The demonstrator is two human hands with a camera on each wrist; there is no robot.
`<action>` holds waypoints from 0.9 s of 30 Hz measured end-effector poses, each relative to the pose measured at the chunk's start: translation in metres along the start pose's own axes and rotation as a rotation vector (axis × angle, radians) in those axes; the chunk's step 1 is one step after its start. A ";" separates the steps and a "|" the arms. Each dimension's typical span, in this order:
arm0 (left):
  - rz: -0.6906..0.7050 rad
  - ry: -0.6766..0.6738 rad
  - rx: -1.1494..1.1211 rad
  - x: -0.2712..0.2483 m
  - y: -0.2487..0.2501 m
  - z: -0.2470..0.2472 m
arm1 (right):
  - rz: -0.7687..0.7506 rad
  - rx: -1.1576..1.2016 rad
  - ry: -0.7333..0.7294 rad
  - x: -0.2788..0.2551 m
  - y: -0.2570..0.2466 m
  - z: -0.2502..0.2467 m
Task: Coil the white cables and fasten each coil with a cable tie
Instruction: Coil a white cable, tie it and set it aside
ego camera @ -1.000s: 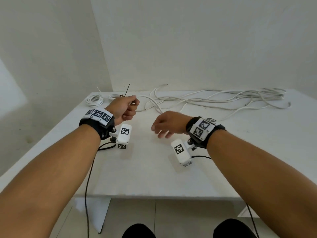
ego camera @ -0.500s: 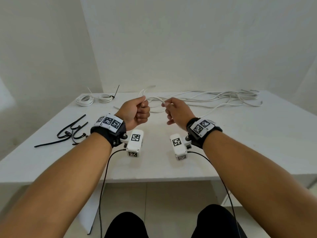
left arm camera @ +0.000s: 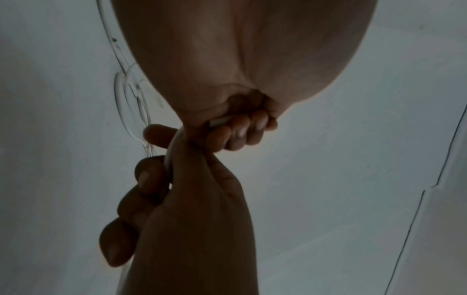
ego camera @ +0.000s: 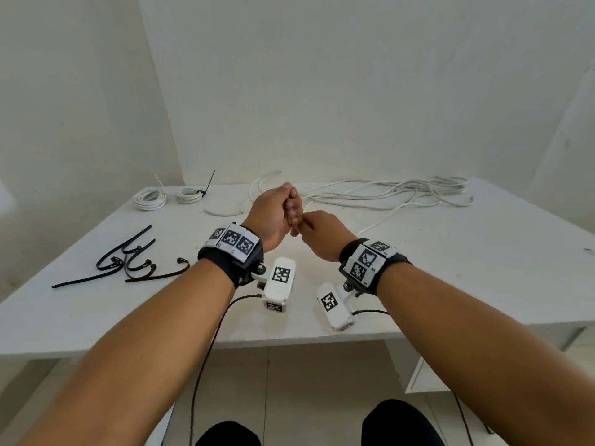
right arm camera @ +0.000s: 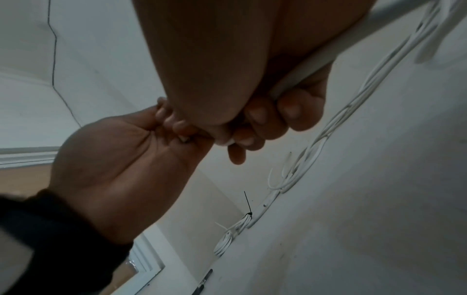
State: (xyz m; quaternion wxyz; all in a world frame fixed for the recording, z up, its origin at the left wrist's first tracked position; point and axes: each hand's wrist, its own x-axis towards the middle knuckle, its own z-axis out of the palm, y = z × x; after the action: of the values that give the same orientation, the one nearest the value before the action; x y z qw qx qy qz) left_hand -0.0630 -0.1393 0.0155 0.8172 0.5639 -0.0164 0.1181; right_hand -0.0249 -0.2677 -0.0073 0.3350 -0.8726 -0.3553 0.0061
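Above the middle of the white table [ego camera: 450, 272], my left hand [ego camera: 291, 204] and right hand [ego camera: 306, 225] meet, knuckles touching. Both grip the same white cable [left arm camera: 219, 121]. In the left wrist view the left fingers [left arm camera: 240, 129] curl round its end, and the right hand [left arm camera: 161, 169] holds it just below. In the right wrist view the cable [right arm camera: 321, 57] runs out of the right fist towards the loose cables. Those loose white cables [ego camera: 386, 196] lie tangled along the back right of the table.
Two tied white coils [ego camera: 149, 201] [ego camera: 189, 195] sit at the back left corner, one with a black tie sticking up. Several loose black cable ties [ego camera: 128, 262] lie on the left of the table. Walls stand close behind and to the left.
One second ago my right hand hung open over the table. It then took hold of the cable beside the left hand, and both hands have now closed together.
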 end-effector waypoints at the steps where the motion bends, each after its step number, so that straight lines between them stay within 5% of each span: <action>1: 0.037 0.046 -0.033 0.003 0.000 0.002 | 0.004 -0.020 -0.017 -0.001 0.001 -0.001; 4: 0.106 0.149 0.008 0.013 0.001 0.002 | -0.012 -0.088 -0.060 -0.008 0.003 0.001; 6: 0.139 0.167 0.274 0.017 -0.002 0.001 | -0.037 -0.159 -0.086 -0.011 0.003 0.000; 11: 0.142 0.040 0.900 0.014 -0.009 0.001 | -0.129 -0.264 -0.126 -0.015 0.006 -0.018; 18: 0.049 -0.255 1.172 0.005 -0.007 -0.006 | -0.281 -0.166 -0.046 -0.020 0.011 -0.051; 27: -0.119 -0.246 0.503 -0.012 -0.013 0.004 | -0.299 0.180 0.100 -0.005 0.012 -0.077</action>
State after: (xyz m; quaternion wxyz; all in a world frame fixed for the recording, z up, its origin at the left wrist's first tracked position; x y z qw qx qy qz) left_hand -0.0715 -0.1497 0.0035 0.6488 0.7591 -0.0525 0.0011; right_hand -0.0014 -0.3220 0.0443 0.4262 -0.7757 -0.4621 -0.0554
